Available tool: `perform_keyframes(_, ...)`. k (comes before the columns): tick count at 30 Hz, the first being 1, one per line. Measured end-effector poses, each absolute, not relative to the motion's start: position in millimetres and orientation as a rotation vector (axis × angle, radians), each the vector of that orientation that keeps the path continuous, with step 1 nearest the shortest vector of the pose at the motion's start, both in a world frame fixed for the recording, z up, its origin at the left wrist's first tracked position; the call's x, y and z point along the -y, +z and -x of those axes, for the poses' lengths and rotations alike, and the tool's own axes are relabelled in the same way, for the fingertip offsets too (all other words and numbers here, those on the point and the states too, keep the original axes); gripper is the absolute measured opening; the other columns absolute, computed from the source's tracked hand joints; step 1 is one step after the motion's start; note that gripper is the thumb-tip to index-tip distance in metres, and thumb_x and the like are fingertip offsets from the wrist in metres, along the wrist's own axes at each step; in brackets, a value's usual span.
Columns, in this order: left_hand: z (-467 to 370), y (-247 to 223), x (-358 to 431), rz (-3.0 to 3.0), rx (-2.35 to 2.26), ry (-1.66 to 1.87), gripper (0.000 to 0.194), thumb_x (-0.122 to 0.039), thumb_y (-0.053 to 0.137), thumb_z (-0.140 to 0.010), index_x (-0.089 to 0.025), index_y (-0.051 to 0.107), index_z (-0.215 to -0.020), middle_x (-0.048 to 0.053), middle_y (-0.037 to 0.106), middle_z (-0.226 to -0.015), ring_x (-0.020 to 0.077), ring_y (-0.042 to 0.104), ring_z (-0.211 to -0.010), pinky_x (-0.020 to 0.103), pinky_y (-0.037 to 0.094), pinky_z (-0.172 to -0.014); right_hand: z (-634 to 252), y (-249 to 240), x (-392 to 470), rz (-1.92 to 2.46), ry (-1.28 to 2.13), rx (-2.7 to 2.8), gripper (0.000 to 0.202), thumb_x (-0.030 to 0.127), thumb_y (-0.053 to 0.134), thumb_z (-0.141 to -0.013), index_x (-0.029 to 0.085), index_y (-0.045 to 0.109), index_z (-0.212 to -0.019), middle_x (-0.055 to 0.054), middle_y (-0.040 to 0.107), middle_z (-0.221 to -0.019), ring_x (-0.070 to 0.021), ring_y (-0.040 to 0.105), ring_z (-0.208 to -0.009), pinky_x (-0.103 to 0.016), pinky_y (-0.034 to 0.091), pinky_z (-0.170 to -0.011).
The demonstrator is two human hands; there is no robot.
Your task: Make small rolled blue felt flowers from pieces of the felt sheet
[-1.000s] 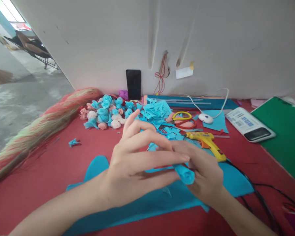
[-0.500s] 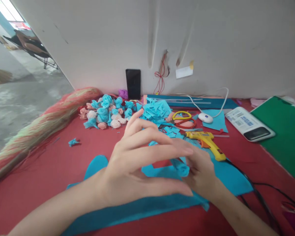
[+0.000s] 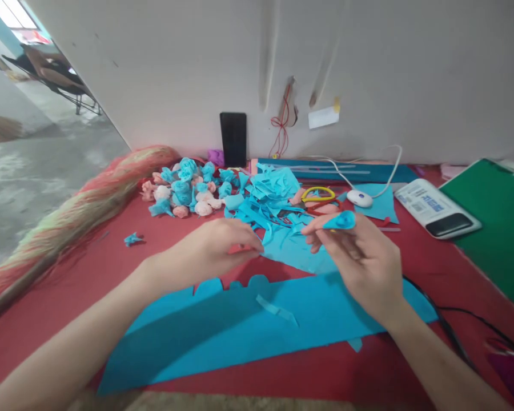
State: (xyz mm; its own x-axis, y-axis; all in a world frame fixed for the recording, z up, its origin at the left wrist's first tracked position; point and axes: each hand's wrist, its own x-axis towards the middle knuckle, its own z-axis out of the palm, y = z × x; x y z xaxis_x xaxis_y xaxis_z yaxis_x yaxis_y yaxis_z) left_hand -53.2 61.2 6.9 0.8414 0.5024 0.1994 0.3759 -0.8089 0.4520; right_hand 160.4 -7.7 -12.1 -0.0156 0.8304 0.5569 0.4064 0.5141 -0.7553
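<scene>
My right hand (image 3: 360, 257) pinches a small rolled blue paper piece (image 3: 341, 221), its spiral end facing right. My left hand (image 3: 227, 242) is closed at the fingertips beside the blue paper strips (image 3: 257, 214); whatever its fingers hold is too small to make out. Below both hands lies a long blue paper sheet (image 3: 240, 331) with a wavy upper edge and a thin pale strip (image 3: 277, 311) on it. Blue and pink paper flowers (image 3: 182, 191) are heaped at the back left, and one small blue piece (image 3: 132, 239) lies apart from them.
Yellow-handled scissors (image 3: 319, 194) lie behind my right hand. A white corded device (image 3: 360, 198), a white box-shaped item (image 3: 437, 208) and a green board (image 3: 492, 228) are at the right. A black phone (image 3: 233, 140) leans on the wall. Black cables (image 3: 449, 337) run at the lower right.
My hands have moved apart, the left one back to the left and closing at the fingertips. My right hand has risen with the rolled piece and now hides the glue gun's place.
</scene>
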Motion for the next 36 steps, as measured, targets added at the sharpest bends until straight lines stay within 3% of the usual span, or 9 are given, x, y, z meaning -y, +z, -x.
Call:
perform_keyframes(7,60.6,-56.7,-55.2,-2.655,-0.596,0.238,0.022,-0.016,0.046,-0.087,-0.018,0.068,-0.093,0.005,0.068,-0.088,0.0151,0.061,-0.081,0.025,0.046,-0.071,-162.6,-27.2,22.2,1.279,0.948,1.689,0.008,0.023,0.048,-0.088,0.019,0.052,-0.082,0.001,0.057,-0.069,-0.0097,0.053,-0.06,-0.018,0.041,-0.051)
perform_keyframes(16,94.4,-65.4,-44.8,-2.704,-0.731,0.233,0.015,-0.026,0.056,-0.083,-0.023,0.067,-0.092,0.002,0.068,-0.092,0.0167,0.06,-0.086,0.031,0.042,-0.08,-151.9,-62.0,24.1,1.423,1.506,1.623,0.012,0.025,0.042,-0.088,0.015,0.046,-0.082,0.002,0.053,-0.059,-0.0094,0.046,-0.053,-0.02,0.033,-0.048)
perform_keyframes(23,98.5,-76.9,-34.1,-2.738,-0.768,0.335,0.018,-0.029,0.053,-0.086,-0.028,0.066,-0.097,0.0,0.067,-0.093,0.0169,0.056,-0.093,0.04,0.032,-0.098,-152.3,-75.9,21.2,1.459,1.615,1.552,0.012,0.021,0.043,-0.092,0.013,0.047,-0.086,0.004,0.05,-0.06,-0.0072,0.045,-0.05,-0.017,0.032,-0.044)
perform_keyframes(30,97.3,-82.7,-30.9,-2.743,-0.765,0.426,0.018,-0.027,0.051,-0.087,-0.026,0.069,-0.086,0.0,0.066,-0.084,0.0153,0.056,-0.086,0.043,0.029,-0.102,-151.5,-76.9,20.5,1.516,1.639,1.522,0.013,0.021,0.045,-0.094,0.011,0.049,-0.086,0.004,0.049,-0.062,-0.0054,0.044,-0.048,-0.015,0.035,-0.042)
perform_keyframes(36,97.6,-80.9,-29.6,-2.749,-0.784,0.37,0.019,-0.026,0.052,-0.086,-0.028,0.065,-0.099,0.001,0.067,-0.096,0.0176,0.057,-0.096,0.047,0.024,-0.106,-151.2,-76.9,18.1,1.517,1.642,1.518,0.013,0.021,0.044,-0.094,0.011,0.049,-0.086,0.004,0.049,-0.063,-0.0054,0.044,-0.048,-0.015,0.036,-0.043)
